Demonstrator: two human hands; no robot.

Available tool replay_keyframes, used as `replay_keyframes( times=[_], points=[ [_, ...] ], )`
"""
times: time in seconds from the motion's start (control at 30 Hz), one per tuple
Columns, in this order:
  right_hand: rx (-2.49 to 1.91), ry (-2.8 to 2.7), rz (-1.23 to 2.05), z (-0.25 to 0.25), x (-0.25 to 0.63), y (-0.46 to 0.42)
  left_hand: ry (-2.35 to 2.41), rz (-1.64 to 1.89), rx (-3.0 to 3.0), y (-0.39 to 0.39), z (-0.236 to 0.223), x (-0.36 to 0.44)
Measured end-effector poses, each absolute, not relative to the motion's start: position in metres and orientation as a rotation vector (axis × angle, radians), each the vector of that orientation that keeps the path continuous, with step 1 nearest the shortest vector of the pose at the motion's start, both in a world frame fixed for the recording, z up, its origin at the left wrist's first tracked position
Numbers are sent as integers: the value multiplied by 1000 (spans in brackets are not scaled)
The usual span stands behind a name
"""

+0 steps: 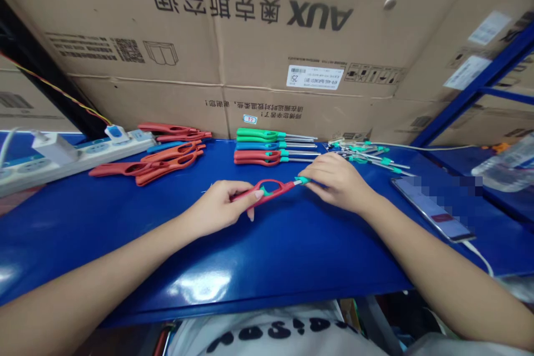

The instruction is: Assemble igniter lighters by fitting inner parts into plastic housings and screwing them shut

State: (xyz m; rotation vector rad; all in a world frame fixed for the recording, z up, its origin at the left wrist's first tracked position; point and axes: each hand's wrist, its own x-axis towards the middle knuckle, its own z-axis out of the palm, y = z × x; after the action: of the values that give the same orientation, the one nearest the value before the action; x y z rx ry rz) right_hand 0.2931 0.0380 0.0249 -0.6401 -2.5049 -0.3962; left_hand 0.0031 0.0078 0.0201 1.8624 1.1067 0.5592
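My left hand (223, 206) is closed around a red lighter handle (278, 190) with a finger loop and a green trigger, held above the blue table. At the handle's front end, my right hand (337, 182) pinches a metal lighter tube (298, 182) with a green collar, whose far part is hidden by the fingers. Behind the hands lies a row of lighters with tubes in green, blue and red, among them a green lighter (255, 135). To the right is a pile of loose metal tubes (375, 157) with green parts. Several red and orange handles (171, 162) lie at the left.
A white power strip (75, 158) with plugs runs along the left. A phone (434, 210) with a white cable lies at the right, near a clear plastic bottle (507, 164). A large cardboard box (250, 50) stands behind the blue table (258, 256).
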Motion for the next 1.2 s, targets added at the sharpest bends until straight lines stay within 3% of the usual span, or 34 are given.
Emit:
replay_keyframes(
  times=[0.13,0.47,0.57,0.8,1.0,1.07,1.2],
  points=[
    [-479,-2504,-479,21,280,27,988,422,1323,2,24,9],
    [-419,-2469,-618,25,271,16,905,293,796,2,21,12],
    [-474,-2496,-561,22,271,19,994,364,1059,0,19,13],
    [-966,-2800,-164,17,270,21,1034,562,2504,3,14,4],
    [-1190,-2721,399,32,295,34,990,463,2581,9,3,1],
    [-1348,-2607,344,34,308,43,1073,453,2633,8,3,1],
    [-1939,-2321,-190,29,329,60,1242,352,2728,5,12,-2]
  ],
)
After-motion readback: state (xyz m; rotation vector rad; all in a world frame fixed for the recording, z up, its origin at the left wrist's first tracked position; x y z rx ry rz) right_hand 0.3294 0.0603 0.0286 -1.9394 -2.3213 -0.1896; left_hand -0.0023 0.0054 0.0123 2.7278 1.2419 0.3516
